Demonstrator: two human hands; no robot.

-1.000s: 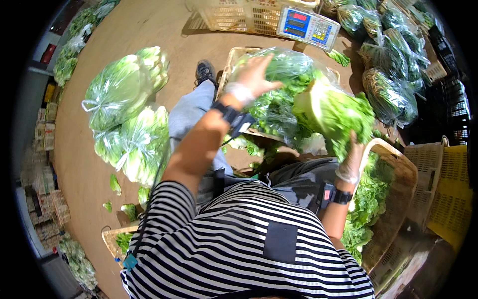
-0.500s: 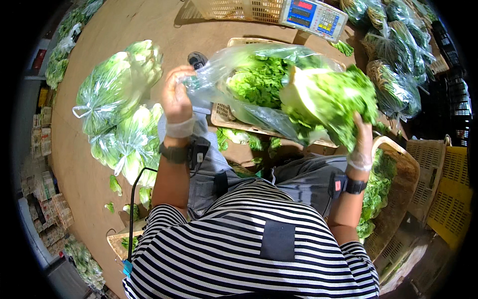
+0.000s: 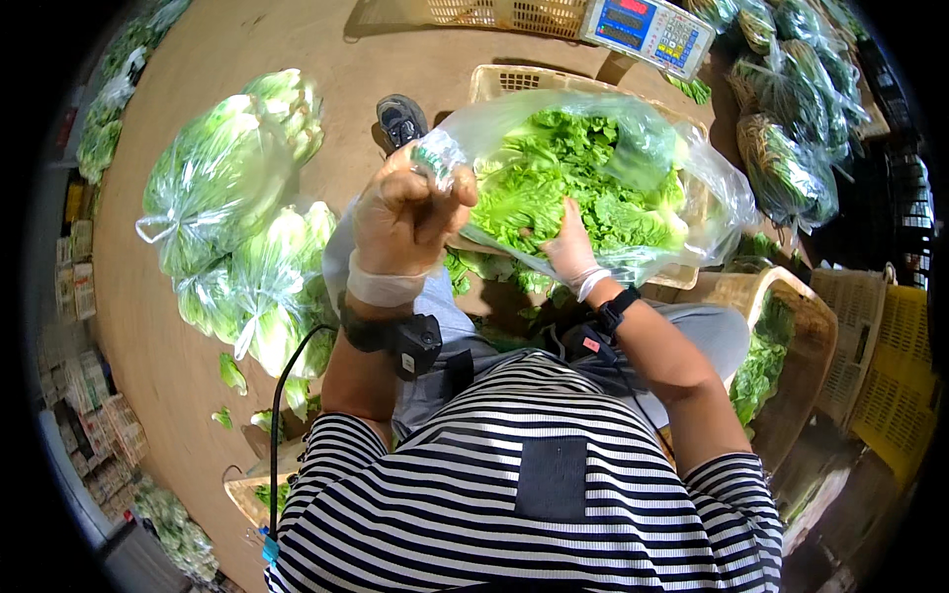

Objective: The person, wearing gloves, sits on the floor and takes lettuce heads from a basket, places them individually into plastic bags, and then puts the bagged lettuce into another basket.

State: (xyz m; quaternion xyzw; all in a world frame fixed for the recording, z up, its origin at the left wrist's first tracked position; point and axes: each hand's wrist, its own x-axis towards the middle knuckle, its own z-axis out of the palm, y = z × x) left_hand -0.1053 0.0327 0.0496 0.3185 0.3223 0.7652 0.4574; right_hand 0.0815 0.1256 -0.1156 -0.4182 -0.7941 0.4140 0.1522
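Pinched the clear plastic bag (image 3: 643,148) tight in the left hand (image 3: 400,222), laid the half-curled right hand (image 3: 573,252), grip impossible to tell, against frilly green lettuce (image 3: 593,178) inside, over the cream perforated plastic crate (image 3: 529,82), best pressed gently!

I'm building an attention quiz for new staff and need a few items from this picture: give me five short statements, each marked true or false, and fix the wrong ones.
1. The left hand grips bunched plastic of the clear bag. True.
2. A weighing scale shows beyond the crate under the bag. True.
3. The right hand rests on the scale. False: it is at the leafy greens in the bag.
4. Both wrists are without straps. False: each has a dark strap.
5. Bagged greens lie on the floor to the left of the crate. True.
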